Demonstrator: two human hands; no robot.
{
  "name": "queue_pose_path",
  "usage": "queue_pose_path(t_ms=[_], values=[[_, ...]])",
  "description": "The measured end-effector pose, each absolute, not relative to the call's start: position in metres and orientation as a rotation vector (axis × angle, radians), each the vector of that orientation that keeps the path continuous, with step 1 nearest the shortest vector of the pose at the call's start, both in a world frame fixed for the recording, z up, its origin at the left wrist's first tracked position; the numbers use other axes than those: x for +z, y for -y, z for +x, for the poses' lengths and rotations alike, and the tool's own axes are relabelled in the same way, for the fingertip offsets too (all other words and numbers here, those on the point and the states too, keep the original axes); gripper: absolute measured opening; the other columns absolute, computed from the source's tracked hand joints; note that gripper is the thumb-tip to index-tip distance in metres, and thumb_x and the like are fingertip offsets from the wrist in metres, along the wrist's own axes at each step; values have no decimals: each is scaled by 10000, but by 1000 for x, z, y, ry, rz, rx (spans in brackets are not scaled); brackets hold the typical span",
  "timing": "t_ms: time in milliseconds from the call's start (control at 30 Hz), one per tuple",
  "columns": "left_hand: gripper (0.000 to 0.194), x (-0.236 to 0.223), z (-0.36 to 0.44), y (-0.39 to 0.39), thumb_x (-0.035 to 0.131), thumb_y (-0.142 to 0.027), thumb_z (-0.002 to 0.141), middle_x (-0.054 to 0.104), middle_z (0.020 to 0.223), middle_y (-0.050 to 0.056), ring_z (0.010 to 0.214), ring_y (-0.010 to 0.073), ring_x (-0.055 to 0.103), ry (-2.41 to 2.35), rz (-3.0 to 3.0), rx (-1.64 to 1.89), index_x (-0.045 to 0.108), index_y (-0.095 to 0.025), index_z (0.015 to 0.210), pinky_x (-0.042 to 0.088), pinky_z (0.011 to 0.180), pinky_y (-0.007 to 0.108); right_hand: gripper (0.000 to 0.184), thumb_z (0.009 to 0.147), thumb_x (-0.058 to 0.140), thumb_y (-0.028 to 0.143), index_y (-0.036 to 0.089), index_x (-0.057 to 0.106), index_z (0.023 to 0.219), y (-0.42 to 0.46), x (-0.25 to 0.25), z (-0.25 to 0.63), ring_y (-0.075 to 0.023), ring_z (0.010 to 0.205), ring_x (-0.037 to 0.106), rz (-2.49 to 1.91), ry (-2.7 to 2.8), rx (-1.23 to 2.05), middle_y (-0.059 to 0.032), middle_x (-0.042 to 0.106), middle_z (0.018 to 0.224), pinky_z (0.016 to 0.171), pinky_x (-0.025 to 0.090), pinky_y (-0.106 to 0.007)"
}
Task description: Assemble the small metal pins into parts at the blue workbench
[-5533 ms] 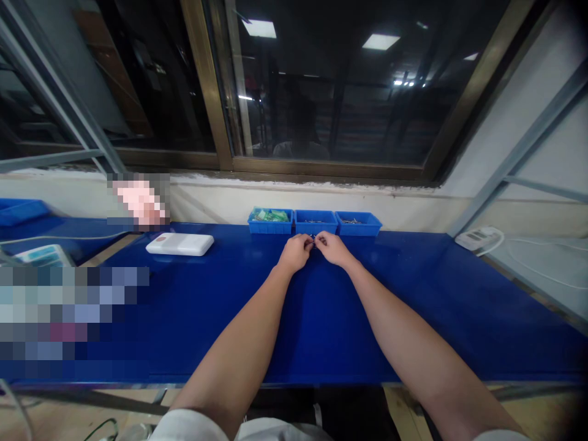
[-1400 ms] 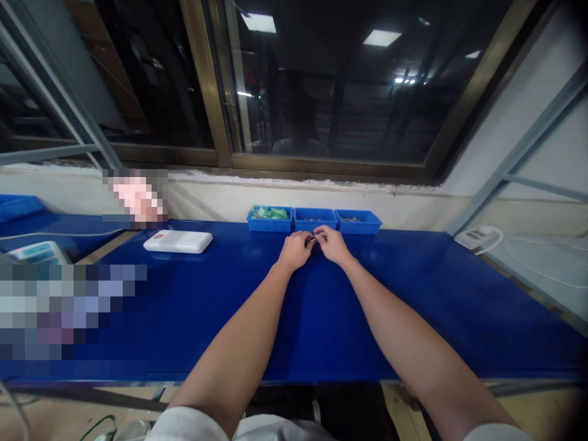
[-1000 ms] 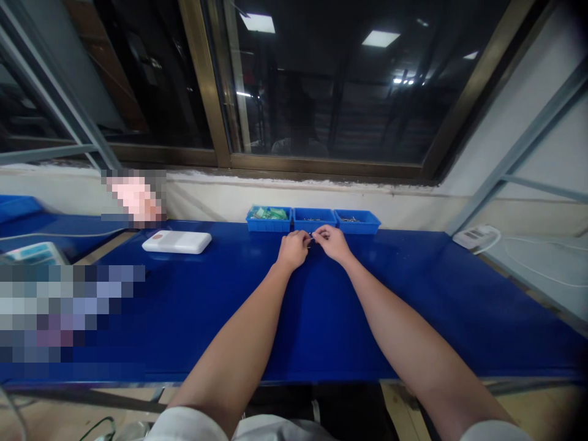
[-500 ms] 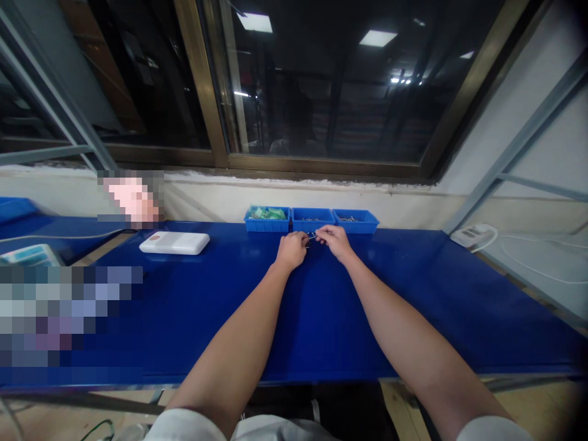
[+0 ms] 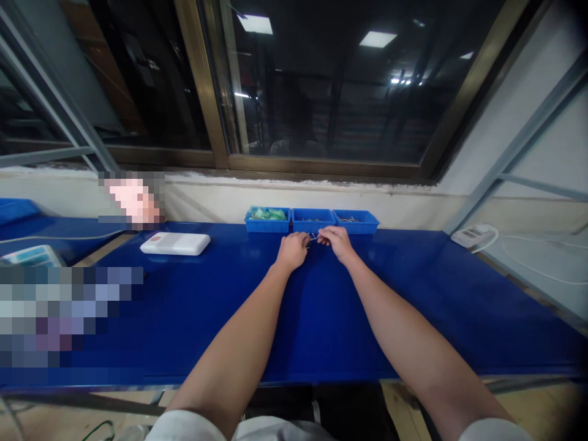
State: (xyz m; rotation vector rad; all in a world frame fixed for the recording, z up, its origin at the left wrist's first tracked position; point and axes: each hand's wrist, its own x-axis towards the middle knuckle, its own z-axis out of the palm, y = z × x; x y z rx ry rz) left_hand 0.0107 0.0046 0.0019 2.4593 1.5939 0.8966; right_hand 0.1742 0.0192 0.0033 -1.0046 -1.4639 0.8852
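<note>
Both my arms reach out over a blue table (image 5: 321, 318). My left hand (image 5: 292, 250) and my right hand (image 5: 334, 240) meet just in front of three small blue bins, fingers pinched together on a small metal part (image 5: 313, 237) held between them. The part is thin and shiny; I cannot make out its shape. The left bin (image 5: 267, 219) holds green pieces. The middle bin (image 5: 313, 220) and the right bin (image 5: 355, 221) hold small metal parts.
A white flat device (image 5: 175, 243) lies on the table to the left. A white power strip (image 5: 474, 235) with a cable sits at the right, off the blue surface. A window and wall run behind the bins. Blurred patches cover the left side.
My hands have stayed pinched together in front of the bins, shifting only slightly. The view has drifted a little to the left.
</note>
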Motion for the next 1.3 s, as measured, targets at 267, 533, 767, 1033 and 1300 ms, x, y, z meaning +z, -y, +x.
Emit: queue_pose_path(t_ms=[267, 533, 767, 1033, 1300], values=[[240, -1, 9, -7, 472, -181, 852, 655, 1006, 48, 972, 195, 585, -1688, 2366, 985, 606, -220, 1046, 430, 857, 312, 201, 710, 561, 347, 179, 645, 638, -19, 7, 181, -173, 625, 587, -1221, 1381, 406, -26, 647, 624, 655, 457, -288], [259, -2, 9, -7, 507, -241, 821, 611, 1084, 76, 1071, 264, 531, -1854, 2299, 885, 594, -225, 1065, 423, 870, 390, 227, 704, 529, 258, 167, 671, 856, -21, 8, 190, -214, 828, 575, -1423, 1330, 55, -66, 684, 857, 804, 445, -328], [294, -2, 9, -7, 502, -313, 822, 593, 1113, 97, 1089, 283, 514, -1881, 2261, 780, 595, -218, 1085, 412, 884, 417, 314, 727, 513, 257, 137, 638, 989, -30, 5, 203, -256, 1030, 498, -1528, 1328, 15, -114, 660, 997, 935, 369, -394], [352, -4, 10, -7, 495, -362, 822, 570, 1177, 99, 1129, 299, 487, -1874, 2272, 689, 590, -244, 1140, 395, 912, 440, 685, 660, 619, 350, 211, 467, 1313, -35, -2, 210, -348, 1221, 362, -1712, 1371, 202, -112, 509, 1319, 968, 328, -525], [333, -2, 10, -6, 501, -366, 812, 584, 1145, 100, 1106, 305, 496, -1856, 2290, 678, 619, -234, 1094, 401, 900, 452, 410, 685, 567, 253, 135, 624, 1074, -34, -3, 205, -262, 1038, 537, -1473, 1438, 10, -131, 631, 1099, 930, 400, -421]])
